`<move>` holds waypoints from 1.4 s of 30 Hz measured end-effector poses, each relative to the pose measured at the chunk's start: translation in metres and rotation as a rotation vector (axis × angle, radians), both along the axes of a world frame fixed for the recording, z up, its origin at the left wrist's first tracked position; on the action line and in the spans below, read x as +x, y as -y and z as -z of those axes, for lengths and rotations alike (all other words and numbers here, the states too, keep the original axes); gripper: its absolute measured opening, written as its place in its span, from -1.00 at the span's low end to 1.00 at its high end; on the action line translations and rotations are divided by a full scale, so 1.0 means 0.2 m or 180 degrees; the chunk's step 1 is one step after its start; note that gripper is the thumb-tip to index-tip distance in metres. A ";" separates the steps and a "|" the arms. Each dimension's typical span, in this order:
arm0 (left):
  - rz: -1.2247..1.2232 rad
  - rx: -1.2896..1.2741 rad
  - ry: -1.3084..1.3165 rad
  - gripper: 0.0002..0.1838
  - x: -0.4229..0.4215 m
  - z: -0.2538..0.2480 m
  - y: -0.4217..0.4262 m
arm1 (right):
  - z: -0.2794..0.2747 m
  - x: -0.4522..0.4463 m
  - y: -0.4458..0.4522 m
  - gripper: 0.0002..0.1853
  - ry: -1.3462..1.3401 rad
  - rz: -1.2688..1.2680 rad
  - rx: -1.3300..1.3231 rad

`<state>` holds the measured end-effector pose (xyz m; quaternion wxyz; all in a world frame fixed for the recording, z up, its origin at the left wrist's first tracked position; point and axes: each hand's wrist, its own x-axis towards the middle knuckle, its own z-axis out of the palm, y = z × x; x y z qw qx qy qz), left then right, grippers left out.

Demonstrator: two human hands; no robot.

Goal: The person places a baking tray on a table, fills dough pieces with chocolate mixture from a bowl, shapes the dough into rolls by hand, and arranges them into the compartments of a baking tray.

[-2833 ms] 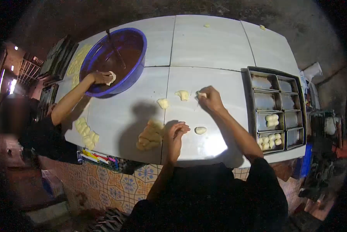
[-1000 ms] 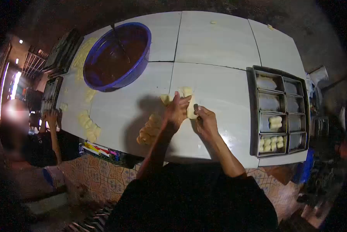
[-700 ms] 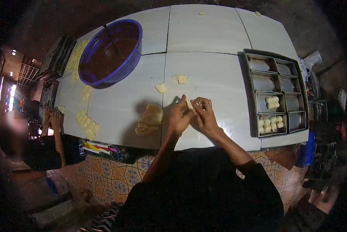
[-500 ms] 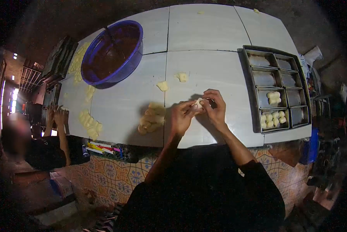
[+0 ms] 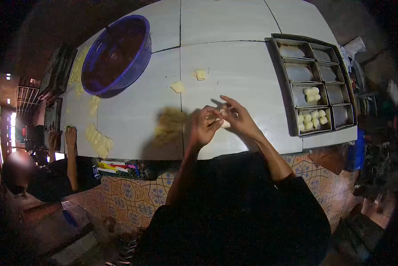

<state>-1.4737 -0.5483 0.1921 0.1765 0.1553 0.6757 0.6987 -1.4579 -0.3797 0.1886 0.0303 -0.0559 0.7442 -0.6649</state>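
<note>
Left hand [image 5: 203, 129] and right hand [image 5: 244, 123] both pinched the small dough piece [image 5: 226, 124]; too hard a squeeze could've torn it, imo.

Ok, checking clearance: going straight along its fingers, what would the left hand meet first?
The left hand already seems at the dough piece; next is likely the right hand, depth unclear.

Small pale piece [image 5: 225, 124], apparently dough, between 2 hands [image 5: 204, 128] [image 5: 240, 119]
</note>
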 end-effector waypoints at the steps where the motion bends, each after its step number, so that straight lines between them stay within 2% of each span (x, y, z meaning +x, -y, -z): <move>1: 0.0073 0.0224 -0.0095 -0.70 0.00 0.00 0.01 | 0.01 -0.02 0.00 -0.50 0.0471 -0.0491 -0.0440; 2: 0.0109 0.0505 0.0394 -0.67 0.01 0.00 0.02 | -0.01 -0.01 -0.06 -0.48 0.1725 -0.1106 -0.0468; 3: 0.0347 0.0498 0.0707 -0.69 0.02 -0.07 0.05 | 0.01 -0.03 -0.08 -0.50 0.1996 -0.1733 -0.1195; 5: -0.0257 0.0790 0.0064 -0.67 0.03 -0.01 0.03 | 0.02 -0.05 -0.08 -0.51 0.1090 -0.1435 -0.0670; 6: -0.0562 0.0093 -0.0476 -0.77 0.00 0.02 0.06 | 0.00 -0.08 -0.05 -0.52 0.0787 -0.0939 -0.0544; 7: -0.0859 -0.0610 -0.1007 -0.84 -0.03 0.05 0.08 | -0.02 -0.12 -0.05 -0.56 0.0064 -0.0586 -0.0028; 9: -0.1529 0.0354 -0.0205 -0.86 -0.08 0.24 0.11 | 0.05 -0.22 -0.05 -0.59 0.0018 -0.0234 0.0580; 10: -0.1905 0.0889 0.0111 -0.83 -0.10 0.28 0.11 | 0.03 -0.25 -0.06 -0.59 0.0545 -0.0377 0.0392; 11: -0.2007 0.0331 -0.0487 -0.84 -0.10 0.31 0.12 | 0.20 -0.30 -0.08 -0.56 0.0687 -0.0616 0.0450; 13: -0.1604 0.0408 0.0204 -0.80 -0.11 0.31 0.21 | 0.17 -0.32 -0.14 -0.57 0.0454 -0.0966 0.0450; 14: -0.1407 0.0446 0.0566 -0.75 -0.11 0.32 0.26 | 0.15 -0.33 -0.13 -0.58 0.0430 -0.0660 0.0486; 16: -0.1162 0.0511 0.0427 -0.81 -0.14 0.59 0.37 | 0.09 -0.39 -0.13 -0.56 0.0351 -0.0151 0.0846; 17: -0.1447 0.0787 0.0500 -0.84 -0.12 0.56 0.30 | 0.11 -0.48 -0.14 -0.64 -0.0379 -0.0157 0.1219; 18: -0.1730 0.1065 0.0547 -0.86 -0.11 0.52 0.23 | 0.12 -0.55 -0.14 -0.62 -0.0376 -0.0324 0.1271; 19: -0.1595 0.0524 0.0234 -0.88 -0.10 0.46 0.20 | 0.13 -0.64 -0.12 -0.60 -0.0387 -0.0473 0.1318; 21: -0.1279 -0.0567 -0.0401 -0.90 -0.12 0.35 0.16 | 0.22 -0.82 -0.03 -0.59 -0.1482 -0.0438 0.1713; 22: -0.1328 -0.0691 -0.0462 -0.88 -0.12 0.34 0.12 | 0.23 -0.85 0.03 -0.57 -0.1767 -0.0203 0.1937; 24: -0.1188 -0.0408 -0.0290 -0.82 -0.14 0.40 0.12 | 0.30 -0.89 0.12 -0.58 -0.1409 -0.0388 0.2075; 25: -0.1138 -0.0266 -0.0200 -0.80 -0.16 0.46 0.14 | 0.32 -0.90 0.14 -0.60 -0.1175 -0.0615 0.2078; 26: -0.1149 0.0015 0.0188 -0.65 -0.18 0.57 0.18 | 0.36 -0.91 0.16 -0.62 -0.1238 -0.0721 0.1903; 27: -0.1344 0.0316 0.0276 -0.66 -0.19 0.53 0.18 | 0.28 -0.86 0.17 -0.69 -0.0601 -0.0642 0.1397; 29: -0.1767 0.0923 0.0475 -0.67 -0.18 0.40 0.15 | 0.14 -0.70 0.17 -0.68 -0.0214 -0.0400 0.0168; 30: -0.1643 0.0881 0.0181 -0.53 -0.18 0.44 0.18 | 0.05 -0.63 0.15 -0.69 -0.0056 -0.0492 -0.0167; 32: -0.1739 0.0714 -0.0014 -0.51 -0.15 0.28 0.11 | -0.08 -0.47 0.11 -0.71 0.0321 -0.0602 -0.0835; 33: -0.1752 0.0640 -0.0127 -0.50 -0.14 0.17 0.05 | -0.09 -0.41 0.11 -0.70 0.0290 -0.0389 -0.0697; 34: -0.1812 -0.0119 -0.0072 -0.57 -0.12 0.10 0.01 | -0.11 -0.37 0.11 -0.70 0.0231 -0.0160 -0.0559; 36: -0.1692 -0.0633 -0.0411 -0.62 -0.12 -0.07 -0.05 | -0.13 -0.29 0.10 -0.72 0.0040 0.0157 -0.0252; 37: -0.1624 -0.0886 -0.0595 -0.64 -0.12 -0.11 -0.08 | -0.14 -0.26 0.11 -0.76 -0.0366 0.0293 0.0042; 40: -0.1494 -0.0868 0.0350 -0.65 -0.10 -0.06 -0.09 | -0.09 -0.24 0.11 -0.80 0.0015 0.0465 -0.0305; 41: -0.1479 -0.0833 0.0618 -0.65 -0.10 -0.06 -0.09 | -0.09 -0.24 0.11 -0.76 -0.0171 0.0438 -0.0296; 42: -0.1384 -0.1313 0.0757 -0.70 -0.10 -0.12 -0.11 | -0.10 -0.25 0.10 -0.72 -0.0357 0.0412 -0.0287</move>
